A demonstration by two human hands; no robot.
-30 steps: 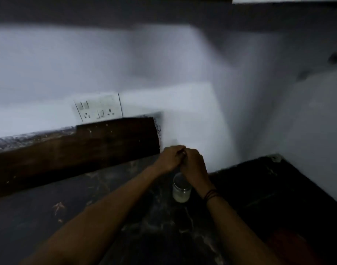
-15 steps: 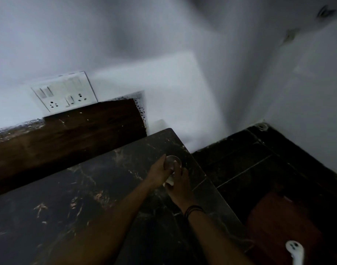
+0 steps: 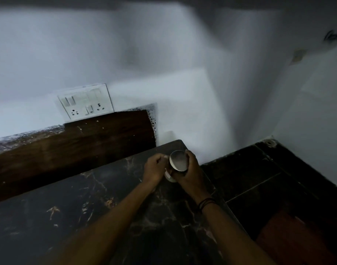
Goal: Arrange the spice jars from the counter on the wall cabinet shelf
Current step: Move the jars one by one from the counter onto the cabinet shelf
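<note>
A small glass spice jar (image 3: 178, 161) with pale contents is held near the far right corner of the dark marble counter (image 3: 87, 217). My right hand (image 3: 190, 175) wraps around its right side and base. My left hand (image 3: 155, 168) grips its left side with closed fingers. The jar is tilted so its round top faces the camera, and whether a lid is on it is unclear. No wall cabinet shelf is in view.
A dark wooden backsplash (image 3: 72, 148) runs behind the counter, with a white socket plate (image 3: 85, 101) above it on the white wall. Right of the counter's edge lies a dark tiled floor (image 3: 268, 178) with a reddish mat (image 3: 297, 240).
The view first dropped toward the counter and floor, then rose a little. The jar, standing on the counter under both hands a second ago, is now tilted between them.
</note>
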